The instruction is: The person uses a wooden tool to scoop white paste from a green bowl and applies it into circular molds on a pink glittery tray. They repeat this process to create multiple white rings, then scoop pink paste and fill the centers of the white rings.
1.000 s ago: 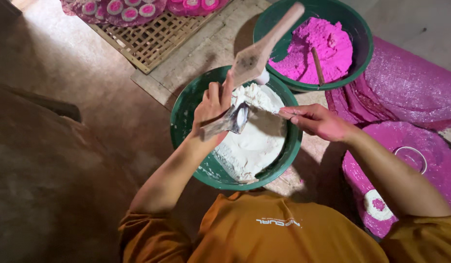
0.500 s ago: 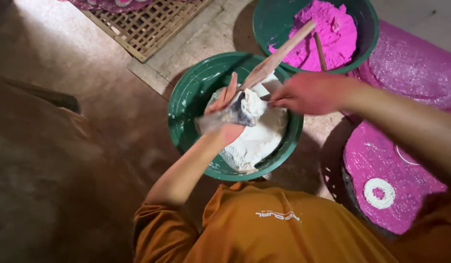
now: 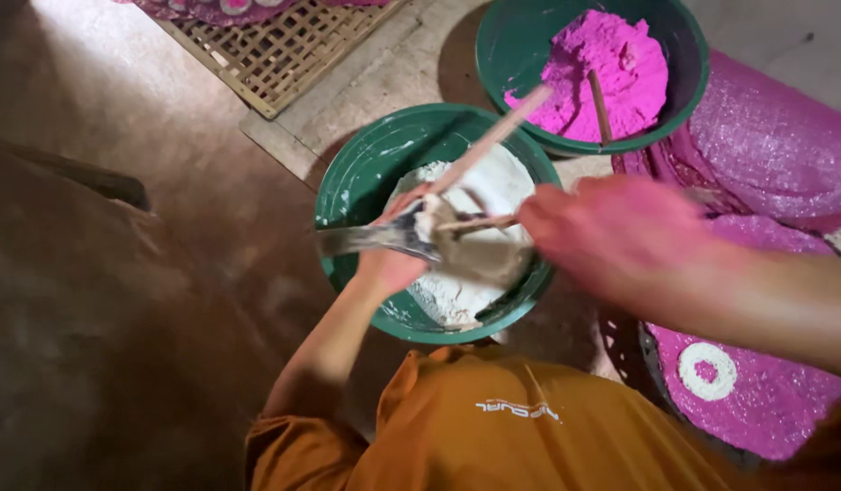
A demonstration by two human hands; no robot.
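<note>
- Here, the left hand (image 3: 389, 264) grips a metal scoop (image 3: 375, 238) over the white-paste bowl (image 3: 348, 191), centre frame.
- The blurred right hand (image 3: 611, 236) grips a thin stick (image 3: 475, 222); scrape gently, keeping drips inside the bowl.

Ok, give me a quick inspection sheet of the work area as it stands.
Surface: brown earthen floor, woven mat at top.
Job's things: green basin of white paste; wooden paddle leaning in it.
Clutter: second green basin of pink powder, pink plastic sheet, white ring.
Grips: left hand holds a paste-smeared tool; right hand blurred, holds a thin stick.
Cables: nothing seen.
Surroundings: orange shirt below.
</note>
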